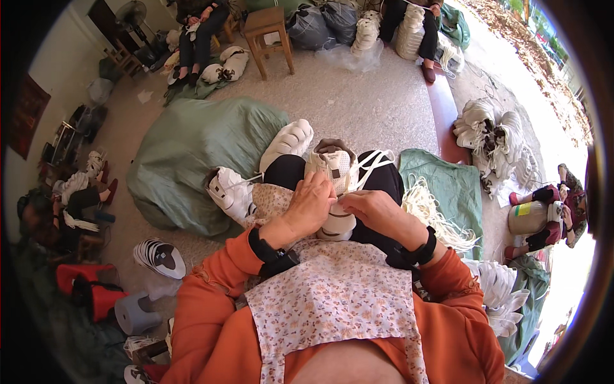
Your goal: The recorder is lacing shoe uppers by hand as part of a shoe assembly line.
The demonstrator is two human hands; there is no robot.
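Observation:
A white shoe (334, 168) with a brown lining rests upright between my knees, its toe toward me. White shoelaces (376, 161) loop out of its right side and run down toward my fingers. My left hand (307, 206) is closed at the front of the lacing; its fingertips pinch together, and what lies between them is hidden. Right beside it, my right hand (378, 214) is closed in a pinch where a lace end runs in. Below the hands the pale toe (337, 227) shows. More white shoes (231, 192) lie by my left leg.
A big green sack (198, 157) bulges at the left. To the right, loose white laces (435, 214) lie on a green cloth (451, 182). Stacked shoe uppers (495, 137) stand farther right. Several seated people work around the room. A wooden stool (267, 32) is at the back.

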